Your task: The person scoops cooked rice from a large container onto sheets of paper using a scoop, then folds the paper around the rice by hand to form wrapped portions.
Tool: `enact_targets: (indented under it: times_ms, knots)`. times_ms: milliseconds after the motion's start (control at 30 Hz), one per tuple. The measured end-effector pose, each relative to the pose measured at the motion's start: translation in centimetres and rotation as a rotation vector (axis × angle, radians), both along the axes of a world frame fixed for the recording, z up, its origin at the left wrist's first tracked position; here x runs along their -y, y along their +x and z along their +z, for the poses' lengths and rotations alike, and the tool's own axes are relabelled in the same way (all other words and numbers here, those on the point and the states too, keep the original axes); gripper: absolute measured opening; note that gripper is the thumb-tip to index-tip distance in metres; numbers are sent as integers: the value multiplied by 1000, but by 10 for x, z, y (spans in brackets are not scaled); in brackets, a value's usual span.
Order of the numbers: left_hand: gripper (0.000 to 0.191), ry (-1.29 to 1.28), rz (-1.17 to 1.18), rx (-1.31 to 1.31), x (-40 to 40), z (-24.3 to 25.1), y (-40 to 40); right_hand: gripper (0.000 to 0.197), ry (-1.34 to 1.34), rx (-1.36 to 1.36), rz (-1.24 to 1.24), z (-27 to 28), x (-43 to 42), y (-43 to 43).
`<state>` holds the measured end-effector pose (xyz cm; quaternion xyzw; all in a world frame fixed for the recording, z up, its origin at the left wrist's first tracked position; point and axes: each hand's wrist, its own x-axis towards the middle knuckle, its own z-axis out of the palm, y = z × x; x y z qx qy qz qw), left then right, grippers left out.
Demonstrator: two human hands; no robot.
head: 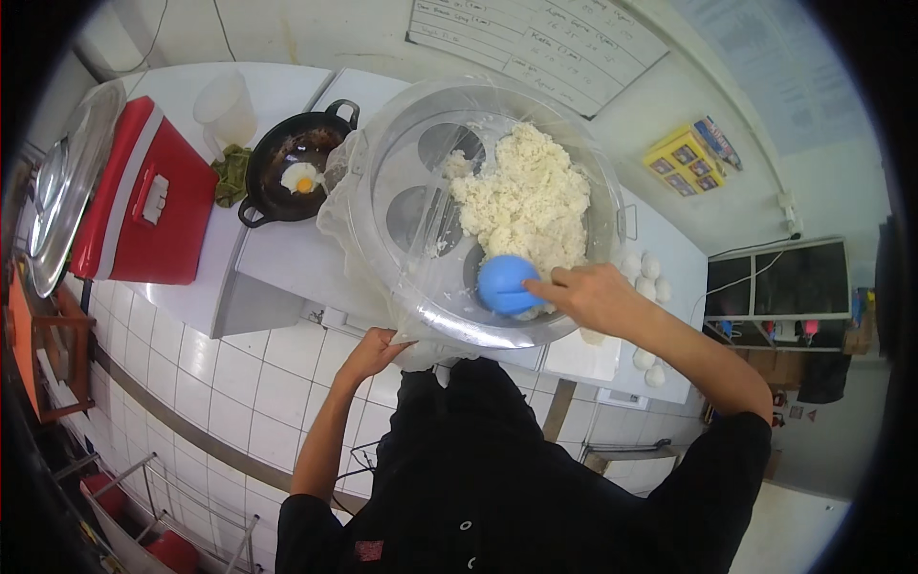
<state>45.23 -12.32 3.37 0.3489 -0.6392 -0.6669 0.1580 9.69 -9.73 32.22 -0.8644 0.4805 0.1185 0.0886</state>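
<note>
My right hand [592, 295] grips a round blue plastic scoop or bowl [505, 281] against the near side of a heap of cooked white rice [534, 194]. The rice lies mostly on the right side of a large round metal pan [459, 324], whose floor shows several dark round patches. A clear plastic sheet [423, 244] covers part of the pan's left side and hangs over its rim. Below the near rim, my left hand [374, 353] pinches the loose edge of that sheet. What the scoop contains is hidden.
Left of the pan sits a black wok [269, 172] holding a fried egg [301, 179]. Beyond it are a translucent jug [226, 107] and a red cooler box [154, 208]. Several white rice balls [650, 265] rest on the table at right, near a white board [588, 356].
</note>
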Motion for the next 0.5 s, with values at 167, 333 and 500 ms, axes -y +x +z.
enact_targets:
  times_ms: [167, 333, 500]
  knots:
    - [30, -100, 6, 7, 1, 0, -6, 45, -256, -78, 9, -22, -13, -51]
    - [29, -81, 10, 45, 11, 3, -13, 40, -276, 26, -158, -14, -6, -61]
    - [26, -308, 17, 135, 19, 12, -22, 38, -49, 209, -255, 6, 0, -55]
